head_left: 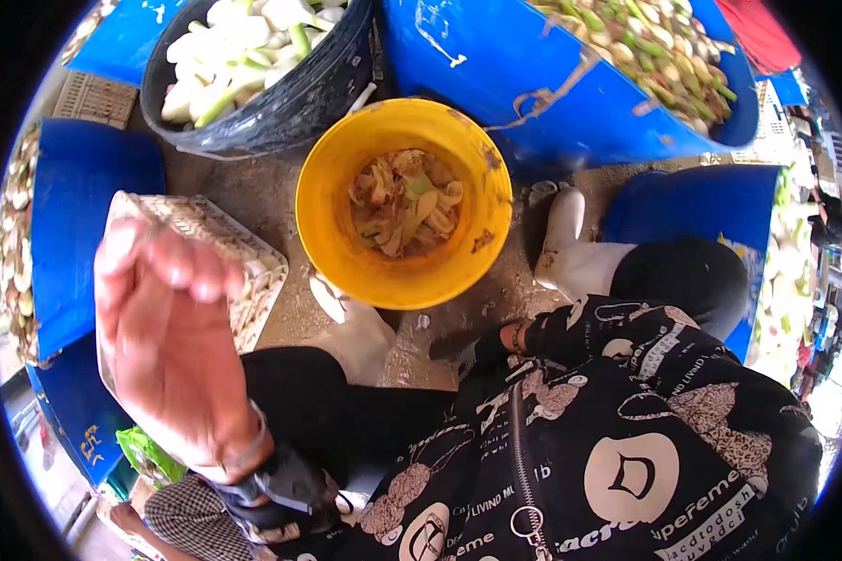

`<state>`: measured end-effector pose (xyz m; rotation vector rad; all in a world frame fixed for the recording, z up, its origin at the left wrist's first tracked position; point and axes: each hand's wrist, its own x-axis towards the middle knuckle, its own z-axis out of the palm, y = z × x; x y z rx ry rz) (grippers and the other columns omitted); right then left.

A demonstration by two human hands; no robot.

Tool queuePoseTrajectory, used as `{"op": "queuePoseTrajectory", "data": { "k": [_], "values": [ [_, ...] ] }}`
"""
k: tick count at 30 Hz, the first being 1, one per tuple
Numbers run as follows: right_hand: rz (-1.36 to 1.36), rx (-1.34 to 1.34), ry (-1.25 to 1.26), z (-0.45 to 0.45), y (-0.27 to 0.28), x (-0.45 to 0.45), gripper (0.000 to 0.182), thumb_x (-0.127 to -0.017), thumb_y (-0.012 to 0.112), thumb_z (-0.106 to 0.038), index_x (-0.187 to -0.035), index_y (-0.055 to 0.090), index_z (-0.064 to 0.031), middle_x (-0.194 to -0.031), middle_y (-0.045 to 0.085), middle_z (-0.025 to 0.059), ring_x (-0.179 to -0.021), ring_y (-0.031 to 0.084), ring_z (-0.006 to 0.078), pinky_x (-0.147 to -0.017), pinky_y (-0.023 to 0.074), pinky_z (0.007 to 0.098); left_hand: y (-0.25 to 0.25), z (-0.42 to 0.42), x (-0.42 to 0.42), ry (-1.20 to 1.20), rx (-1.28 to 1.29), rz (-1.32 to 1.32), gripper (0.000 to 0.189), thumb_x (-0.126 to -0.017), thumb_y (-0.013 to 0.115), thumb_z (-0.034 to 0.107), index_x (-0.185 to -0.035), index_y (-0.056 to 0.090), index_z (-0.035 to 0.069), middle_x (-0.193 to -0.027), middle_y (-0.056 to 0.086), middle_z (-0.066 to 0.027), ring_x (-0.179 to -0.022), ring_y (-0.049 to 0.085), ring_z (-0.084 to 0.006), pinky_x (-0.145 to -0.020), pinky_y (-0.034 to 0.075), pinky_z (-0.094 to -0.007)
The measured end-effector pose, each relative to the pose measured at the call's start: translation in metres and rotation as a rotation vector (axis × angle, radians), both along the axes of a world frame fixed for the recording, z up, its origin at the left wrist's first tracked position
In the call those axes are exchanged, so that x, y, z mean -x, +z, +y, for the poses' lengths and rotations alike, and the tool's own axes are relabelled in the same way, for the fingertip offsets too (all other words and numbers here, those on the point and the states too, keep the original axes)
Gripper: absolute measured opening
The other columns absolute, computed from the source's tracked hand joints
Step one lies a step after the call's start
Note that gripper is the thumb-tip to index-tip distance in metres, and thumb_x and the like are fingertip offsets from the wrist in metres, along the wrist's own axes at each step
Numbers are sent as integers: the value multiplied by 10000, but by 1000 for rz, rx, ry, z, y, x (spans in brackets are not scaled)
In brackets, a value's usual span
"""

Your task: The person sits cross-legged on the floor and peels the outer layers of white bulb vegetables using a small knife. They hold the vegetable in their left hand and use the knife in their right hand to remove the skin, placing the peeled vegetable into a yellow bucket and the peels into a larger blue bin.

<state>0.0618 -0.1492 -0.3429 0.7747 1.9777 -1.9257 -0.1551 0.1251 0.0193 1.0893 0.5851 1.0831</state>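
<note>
My left hand [175, 336] is raised at the left, palm up towards me, with curled fingers and nothing seen in it. It appears above a beige plastic crate [259, 287]. Of my right hand [513, 338] little shows beyond the cuff: a wrist with a bracelet, then a dark, blurred area near my lap, so whether it holds anything is unclear. Before me stands a yellow bucket [323, 203] with stained walls. Dry skins and leafy peelings [410, 203] lie at its bottom.
A black tub [281, 119] holds white bulbs with green stems [245, 63]. Beside it a blue barrel [491, 77] carries unpeeled bulbs [645, 56]. More blue barrels [91, 231] flank me. White boots [568, 238] stand on the wet floor [224, 182]. Another person's checked garment [189, 515] shows lower left.
</note>
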Motion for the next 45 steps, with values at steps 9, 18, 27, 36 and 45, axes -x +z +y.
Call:
{"op": "queuePoseTrajectory", "data": {
  "k": [9, 18, 27, 36, 45],
  "values": [
    [60, -36, 8, 25, 34, 15, 287, -862, 548, -270, -1022, 654, -56, -940, 660, 164, -842, 622, 345, -756, 488, 434, -19, 28, -20, 137, 47, 178, 310, -814, 480, -27, -1118, 537, -55, -858, 585, -130, -697, 523, -189, -669, 431, -287],
    [155, -189, 33, 24, 30, 44, 281, -861, 548, -271, -1017, 659, -66, -954, 661, 153, -844, 622, 339, -756, 490, 433, -5, -48, -19, 43, -224, 253, 309, -810, 463, -61, -1107, 547, -56, -791, 570, -105, -654, 504, -169, -645, 419, -274],
    [137, -73, 75, 5, 22, 32, 275, -860, 548, -273, -1012, 664, -76, -967, 662, 142, -847, 622, 332, -756, 493, 431, 9, -7, -7, -45, 11, 258, 276, -869, 465, 29, -1127, 539, -34, -871, 540, -80, -681, 485, -151, -661, 437, -284],
    [253, 62, 85, 39, 28, 31, 269, -858, 548, -274, -1008, 669, -87, -981, 663, 130, -849, 623, 326, -757, 496, 430, -17, 60, 12, 46, 278, 378, 165, -841, 543, 54, -939, 434, -20, -814, 392, -33, -663, 360, -95, -602, 317, -236],
    [292, 35, 85, 57, 70, 36, 263, -857, 548, -276, -1003, 674, -97, -995, 664, 119, -851, 623, 319, -757, 498, 428, -26, 86, 0, 61, 409, 379, 125, -837, 504, -28, -783, 409, 33, -785, 370, -32, -622, 329, -97, -592, 310, -246]
  ]
}}
